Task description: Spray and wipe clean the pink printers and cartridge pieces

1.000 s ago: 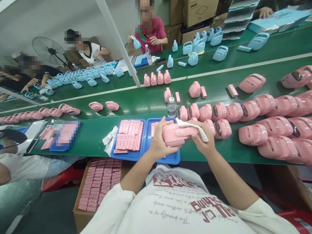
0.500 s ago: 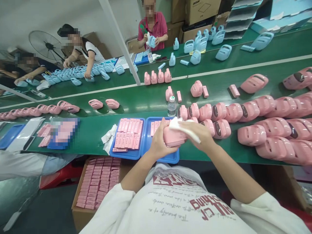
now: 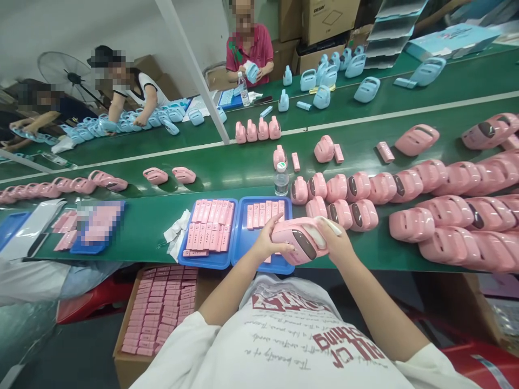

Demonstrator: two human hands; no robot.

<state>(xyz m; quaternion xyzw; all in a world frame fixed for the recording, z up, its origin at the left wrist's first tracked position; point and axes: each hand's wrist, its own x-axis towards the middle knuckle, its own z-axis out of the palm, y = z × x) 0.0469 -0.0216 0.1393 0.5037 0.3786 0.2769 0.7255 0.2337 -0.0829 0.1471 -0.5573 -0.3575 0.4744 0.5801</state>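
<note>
Pink device (image 3: 288, 236) turned, dark panel (image 3: 305, 244) now showing, cloth (image 3: 316, 235) at handle (image 3: 299, 222)

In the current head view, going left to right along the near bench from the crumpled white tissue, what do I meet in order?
Crumpled white tissue, first blue tray, second blue tray, held pink unit, the person's right hand, pink units massed at the right.

Beyond the blue trays (image 3: 244, 240), room is seemingly left; rightward, passage is blocked by a water bottle (image 3: 281, 181) and pink handled housings (image 3: 337, 187).
</note>
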